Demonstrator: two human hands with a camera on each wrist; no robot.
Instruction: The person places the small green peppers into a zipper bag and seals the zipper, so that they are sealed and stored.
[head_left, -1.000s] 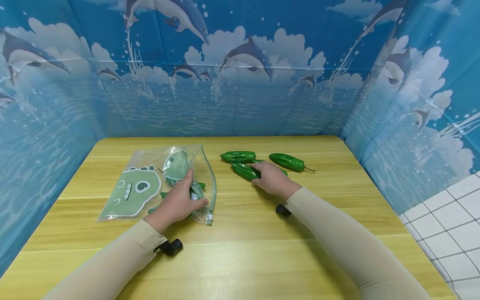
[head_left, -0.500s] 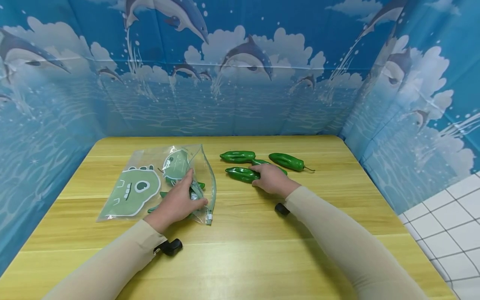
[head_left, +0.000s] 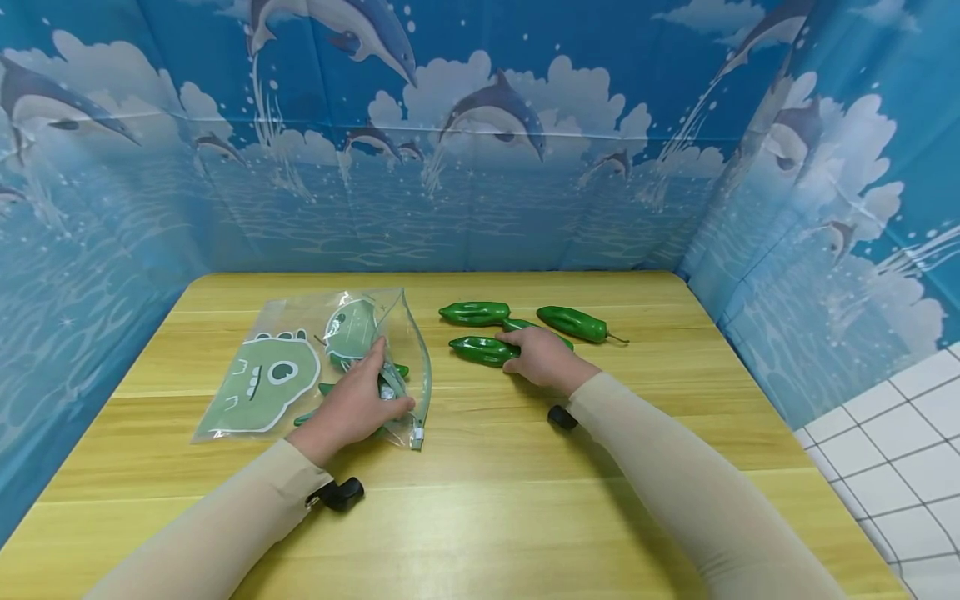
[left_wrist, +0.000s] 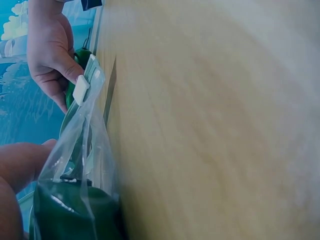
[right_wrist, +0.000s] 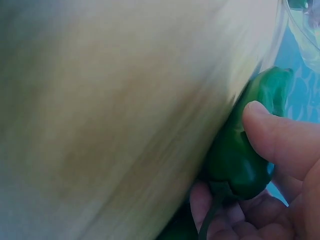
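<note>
In the head view my right hand [head_left: 546, 358] holds a glossy green pepper [head_left: 480, 351], thumb on one side and fingers curled under its stem end, as the right wrist view shows with the pepper [right_wrist: 240, 160] low over the wood. My left hand [head_left: 356, 408] grips the mouth edge of a clear zip bag [head_left: 417, 333] printed with green cartoon monsters. Green peppers show through the film in the bag, partly hidden by that hand. The white slider [left_wrist: 81, 90] sits at the end of the zip in the left wrist view.
Behind the held pepper lie another green pepper [head_left: 474, 313] and one partly covered by my right hand. A further pepper [head_left: 573, 323] with a long stem lies to the right. The wooden table [head_left: 480, 517] meets a blue dolphin curtain [head_left: 465, 217] at its back edge.
The pepper in my right hand has turned so its tip points more to the left, apart from the pepper behind it. My left hand and the bag stay in place.
</note>
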